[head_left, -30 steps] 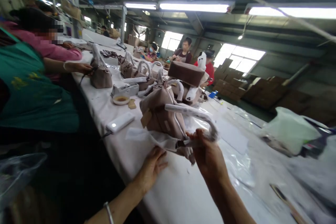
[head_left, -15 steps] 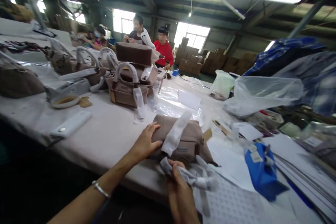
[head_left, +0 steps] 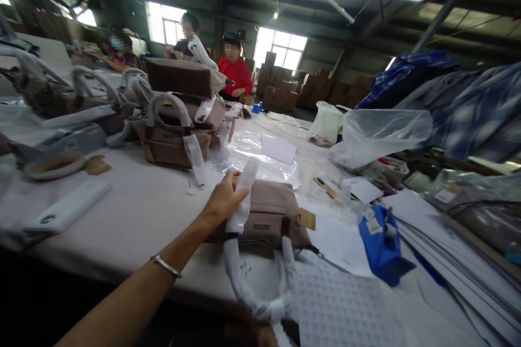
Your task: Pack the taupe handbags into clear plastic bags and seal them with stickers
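Observation:
A taupe handbag (head_left: 271, 200) lies on the table in front of me, with a small plate on its front and a tan tag (head_left: 306, 219) at its right side. My left hand (head_left: 228, 198) is closed around a white-wrapped strap (head_left: 241, 211) at the bag's left part. The wrapped handles (head_left: 240, 282) hang down toward me over the table edge. At the bottom edge, below the handles, only a sliver of my right hand (head_left: 262, 335) shows; its fingers are hidden.
More handbags (head_left: 175, 141) with wrapped handles are stacked at the back left. A blue tape dispenser (head_left: 380, 244) and a printed sheet (head_left: 342, 303) lie to the right. Beyond are clear plastic bags (head_left: 378, 135). A person in red (head_left: 235, 73) and others are across the table.
My left hand has gone from the bag's left side onto the wrapped strap. My right hand has dropped toward the bottom edge, and the handles now hang down. The view has shifted right.

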Action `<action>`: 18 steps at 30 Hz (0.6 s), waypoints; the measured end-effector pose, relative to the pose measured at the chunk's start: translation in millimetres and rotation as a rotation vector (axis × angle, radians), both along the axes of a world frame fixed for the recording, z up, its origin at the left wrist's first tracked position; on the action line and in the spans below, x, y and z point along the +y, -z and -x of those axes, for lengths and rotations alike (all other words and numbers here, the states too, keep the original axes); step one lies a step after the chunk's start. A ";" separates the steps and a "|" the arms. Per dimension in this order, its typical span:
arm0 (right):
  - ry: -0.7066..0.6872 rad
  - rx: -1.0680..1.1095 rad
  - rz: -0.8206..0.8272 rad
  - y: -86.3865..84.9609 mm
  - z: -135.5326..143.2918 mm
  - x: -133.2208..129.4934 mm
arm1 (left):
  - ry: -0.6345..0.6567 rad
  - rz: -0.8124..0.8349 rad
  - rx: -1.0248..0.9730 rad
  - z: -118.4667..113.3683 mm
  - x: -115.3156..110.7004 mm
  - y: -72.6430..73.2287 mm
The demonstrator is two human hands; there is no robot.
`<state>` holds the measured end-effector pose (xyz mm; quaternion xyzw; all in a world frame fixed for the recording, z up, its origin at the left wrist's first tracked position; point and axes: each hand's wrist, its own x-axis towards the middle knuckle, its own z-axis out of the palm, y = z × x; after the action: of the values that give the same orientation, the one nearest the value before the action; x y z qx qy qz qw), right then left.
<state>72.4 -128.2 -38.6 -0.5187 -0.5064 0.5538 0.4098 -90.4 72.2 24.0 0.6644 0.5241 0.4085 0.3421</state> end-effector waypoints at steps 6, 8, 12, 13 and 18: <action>0.164 -0.301 0.157 -32.6 -116.5 8.2 | -0.153 -0.166 0.262 19.4 16.6 15.6; 0.309 -0.540 0.011 -47.1 -138.1 37.0 | -0.172 -0.331 0.442 18.5 21.2 17.5; 0.219 -0.763 -0.193 -58.0 -142.1 101.5 | -0.083 -0.456 0.620 11.5 20.7 7.2; 0.149 -0.750 -0.185 -57.4 -139.7 113.4 | -0.081 -0.471 0.635 8.9 19.4 4.1; -0.105 -0.719 -0.132 -59.3 -144.2 132.5 | -0.013 -0.497 0.679 0.4 27.8 9.0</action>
<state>216.6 4.3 20.7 -0.6257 -0.6787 0.3227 0.2092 -90.8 100.0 15.0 0.8203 0.4967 0.2825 -0.0230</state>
